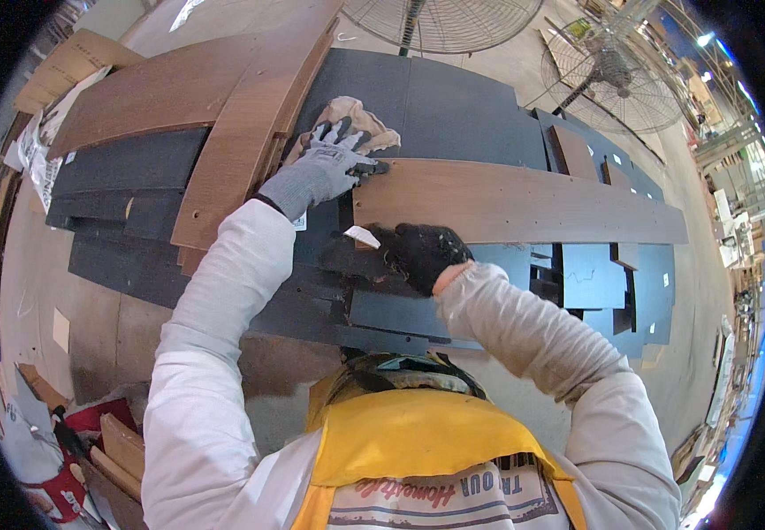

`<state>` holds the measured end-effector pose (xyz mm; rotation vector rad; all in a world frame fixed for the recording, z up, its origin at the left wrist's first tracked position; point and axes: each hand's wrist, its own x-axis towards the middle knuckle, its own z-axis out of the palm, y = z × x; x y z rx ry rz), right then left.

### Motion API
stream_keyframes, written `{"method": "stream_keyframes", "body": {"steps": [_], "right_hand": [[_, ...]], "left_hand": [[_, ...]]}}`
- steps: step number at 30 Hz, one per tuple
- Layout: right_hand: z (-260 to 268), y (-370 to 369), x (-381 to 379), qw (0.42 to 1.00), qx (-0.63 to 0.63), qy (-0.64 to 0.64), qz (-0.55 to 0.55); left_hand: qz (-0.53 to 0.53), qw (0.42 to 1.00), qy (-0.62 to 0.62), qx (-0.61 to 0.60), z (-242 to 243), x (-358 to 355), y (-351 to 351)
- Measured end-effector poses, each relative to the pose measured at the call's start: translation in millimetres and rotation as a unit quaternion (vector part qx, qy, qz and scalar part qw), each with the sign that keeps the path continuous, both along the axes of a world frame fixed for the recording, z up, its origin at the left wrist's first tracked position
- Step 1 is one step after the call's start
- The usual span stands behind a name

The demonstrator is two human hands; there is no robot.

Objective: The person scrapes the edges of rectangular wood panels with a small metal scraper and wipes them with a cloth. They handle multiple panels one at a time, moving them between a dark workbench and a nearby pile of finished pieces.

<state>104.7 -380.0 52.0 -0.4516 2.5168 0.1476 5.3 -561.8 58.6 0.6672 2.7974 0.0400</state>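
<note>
My left hand (337, 159), in a grey knit glove with dark fingertips, lies spread over a crumpled beige cloth (368, 127) on the dark panels (458, 99). Its thumb reaches the left end of a long brown wood-look board (521, 199) with small holes. My right hand (425, 255), in a black glove, is closed at that board's near left edge. A small white flat piece (362, 236) shows at its fingertips; whether a tool lies behind it I cannot tell. More brown boards (236, 152) lie stacked and crossed at the left.
Two wire-guarded fans (611, 76) stand beyond the stack. Dark panels (594, 281) with small brown offcuts (574, 152) extend to the right. A cardboard piece (74, 69) is at the upper left. Boxes and wooden pieces (120, 444) lie on the floor at the lower left.
</note>
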Motion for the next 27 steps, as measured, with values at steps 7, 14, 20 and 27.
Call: {"method": "stream_keyframes", "body": {"steps": [7,14,20,27], "right_hand": [[12.6,5.5,21.9,0.982,-0.147,0.119,0.011],[-6.9,95.6,44.5,0.936,-0.319,0.091,0.118],[-29.6,284.8,11.6,0.848,-0.362,0.154,-0.356],[-50.6,318.7,7.8,0.884,-0.257,0.237,-0.311]], "left_hand": [[-0.031,0.996,0.086,0.000,-12.0,22.4,1.7],[-0.010,0.988,0.133,0.072,-34.5,25.7,2.2],[0.072,0.940,0.189,0.276,-61.9,39.6,11.6],[0.127,0.901,0.151,0.385,-70.6,40.9,13.6]]}}
